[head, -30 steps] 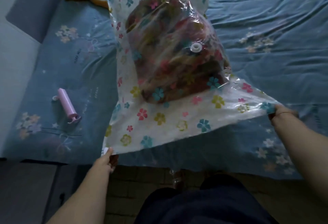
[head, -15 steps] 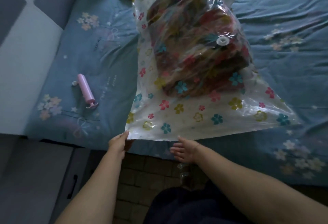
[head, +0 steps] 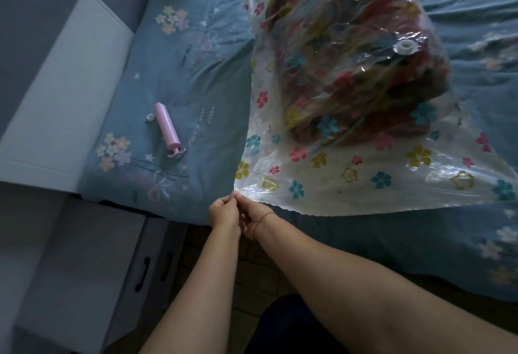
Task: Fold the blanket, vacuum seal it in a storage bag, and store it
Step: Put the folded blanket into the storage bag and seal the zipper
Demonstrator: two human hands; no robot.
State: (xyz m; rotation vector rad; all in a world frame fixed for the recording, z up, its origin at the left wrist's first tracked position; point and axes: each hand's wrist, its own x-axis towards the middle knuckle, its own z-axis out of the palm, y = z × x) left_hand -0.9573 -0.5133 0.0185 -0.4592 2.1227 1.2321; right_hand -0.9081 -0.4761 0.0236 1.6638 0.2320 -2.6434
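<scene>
Bag: the transparent plastic storage bag printed with coloured flowers [head: 322, 180] lies on the blue floral bed sheet [head: 182, 59], its mouth edge turned toward the person.
Contents: the folded multicoloured blanket [head: 350, 73] sits in the far half of the bag, which is bulky with air and not yet flattened.
Valve: the round white valve [head: 405, 47] is on the bag's top face over the blanket, well apart from both hands.
Left hand [head: 224, 212]: fingers curled, pinching the near-left corner of the bag mouth.
Right hand [head: 253, 219]: touching the left hand, fingertips pinching that same corner (which fingers hold the film is too small to tell).
Governing relation: the mouth edge runs from the hands out to the person's right and leaves the frame, so its whole length lies to the right of both hands. The right hand is on that side.
Step, as judged: starting to close the seal at the corner. Whether any of it is closed cannot be told.
Pump: the pink cylindrical hand pump [head: 167, 129] lies on the sheet left of the bag, apart from it and nearer the left hand.
</scene>
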